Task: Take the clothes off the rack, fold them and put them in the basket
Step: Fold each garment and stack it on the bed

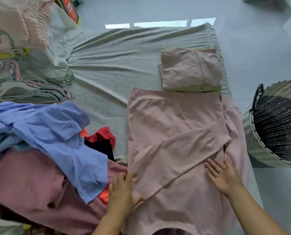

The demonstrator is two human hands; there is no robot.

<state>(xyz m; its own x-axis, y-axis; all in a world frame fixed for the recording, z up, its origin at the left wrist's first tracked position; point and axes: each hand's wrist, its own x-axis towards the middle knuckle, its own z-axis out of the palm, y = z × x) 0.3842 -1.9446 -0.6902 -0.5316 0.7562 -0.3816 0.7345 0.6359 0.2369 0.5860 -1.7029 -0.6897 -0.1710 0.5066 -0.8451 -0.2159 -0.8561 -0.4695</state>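
1. We work on a bed (115, 68) covered by a grey-green sheet, and we give places as clock hours from the middle of the view.
2. A pink top (178, 126) lies spread flat on the sheet from the centre down to 6 o'clock, with one sleeve (183, 150) folded slantwise across its body.
3. Our left hand (121, 194), at 7 o'clock, sits at the top's left edge; its grip is narrow, fingers curled over the cloth edge and the thumb pressing on the sleeve's lower end.
4. Our right hand (224, 175), at 5 o'clock, lies flat on the top just beside the sleeve, its grip wide, fingers straight and spread, holding nothing.
5. A folded pink garment (190, 70) with a yellow-green hem sits at 1 o'clock, touching the top's far edge.
6. The basket (253, 133), woven and pale with a dark inside, stands on the floor at 3 o'clock, just beside the bed; we see no clothes in it.
7. At 9 o'clock a heap of unfolded clothes lies on the bed: a blue shirt (56, 133) on top, a mauve garment (31, 184) under it, and red (105, 134), black and orange pieces showing between.
8. At 10 o'clock a pile of hangers (31, 82) rests on the sheet, well apart from the top.
9. At 11 o'clock a ribbed pink sweater (19, 21) hangs into view.
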